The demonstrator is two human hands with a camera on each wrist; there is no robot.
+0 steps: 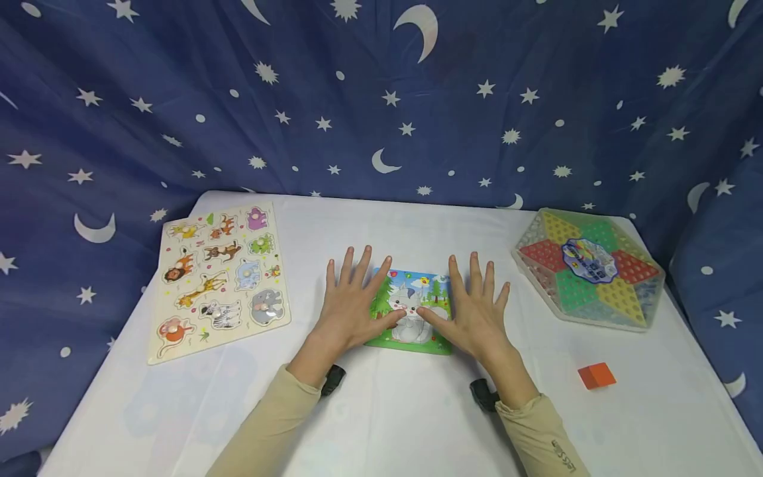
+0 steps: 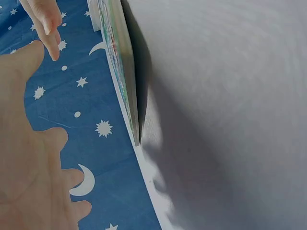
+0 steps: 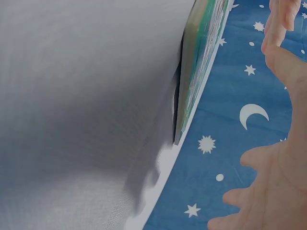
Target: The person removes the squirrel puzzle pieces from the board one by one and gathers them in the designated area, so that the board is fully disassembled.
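Holding nothing, the fingers (image 1: 362,265) of the left hand (image 1: 353,310) and right hand (image 1: 478,319) stand straight and fanned apart; the two thumbs point inward at each other, their tips near but apart, and in the head view they overlap the face of a cartoon animal on a picture puzzle (image 1: 412,331); the wrist views show both palms raised above that board, a gap of curtain visible between skin and edge; the puzzle lies flat on the white tablecloth (image 1: 387,424), between the hands, its lower border green and its top sky blue; black wrist devices (image 1: 333,381) sit at the wrists, just beyond the cuffs of the tan sleeves (image 1: 268,424); farther out to the left lies a pale peg board (image 1: 235,341) of animals, among them a zebra, an elephant and a lion; to the right lies a hexagonal game box (image 1: 590,275) with red, green and yellow triangles round a blue label; nearer the person than that box sits an orange-red block (image 1: 597,375); behind everything hangs a dark blue curtain (image 1: 369,192) with white stars and moons.
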